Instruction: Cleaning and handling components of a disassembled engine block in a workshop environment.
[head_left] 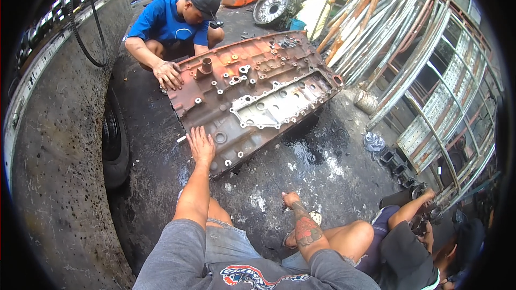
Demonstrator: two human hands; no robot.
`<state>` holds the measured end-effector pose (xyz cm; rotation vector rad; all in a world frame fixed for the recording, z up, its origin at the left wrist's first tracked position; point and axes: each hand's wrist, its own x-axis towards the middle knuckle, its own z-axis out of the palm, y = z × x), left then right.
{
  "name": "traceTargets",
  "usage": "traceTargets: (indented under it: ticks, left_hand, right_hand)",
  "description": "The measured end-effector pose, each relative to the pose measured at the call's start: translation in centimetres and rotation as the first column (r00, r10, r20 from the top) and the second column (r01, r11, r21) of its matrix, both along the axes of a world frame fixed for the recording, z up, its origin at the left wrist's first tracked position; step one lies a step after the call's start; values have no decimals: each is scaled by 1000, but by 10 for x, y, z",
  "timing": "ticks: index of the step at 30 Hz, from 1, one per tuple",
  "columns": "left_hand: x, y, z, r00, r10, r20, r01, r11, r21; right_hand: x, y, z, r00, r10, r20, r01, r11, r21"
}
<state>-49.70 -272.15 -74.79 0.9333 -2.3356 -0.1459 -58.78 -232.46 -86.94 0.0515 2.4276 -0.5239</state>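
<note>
A large rusty engine block [226, 115] lies on its side on the stained ground, with a long pale scalloped flange [282, 102], bosses and bolt holes on its upper face. My left hand [201, 145] rests open on the block's near left part, beside a short white rod [181, 139] at its edge. My tattooed right arm reaches down past my knee; the right hand [290, 199] is curled below and right of the block, apart from it, and whatever it may hold is too small to make out. Opposite me, a co-worker's hand [168, 75] lies on the block's far left corner.
A co-worker in blue [161, 24] crouches opposite; another person [403, 252] sits at lower right. A concrete wall [59, 172] and tyre [115, 150] are at left. Pipes [376, 32], metal frames [430, 129] and parts line the right. An engine [271, 8] stands behind.
</note>
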Motion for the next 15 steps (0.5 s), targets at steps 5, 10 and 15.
traceTargets:
  ticks: [5, 10, 15]
  left_hand:
    - [0, 0, 0, 998, -31, -54, 29, 999, -36]
    - [0, 0, 1, 1000, 1, 11, -1, 1000, 17]
    - [1, 0, 2, 1000, -7, 19, 6, 1000, 29]
  right_hand:
    - [3, 20, -19, 1000, 6, 25, -7, 1000, 5]
    - [9, 35, -24, 996, 52, -67, -40, 984, 172]
    - [4, 50, -3, 989, -120, 86, 107, 984, 144]
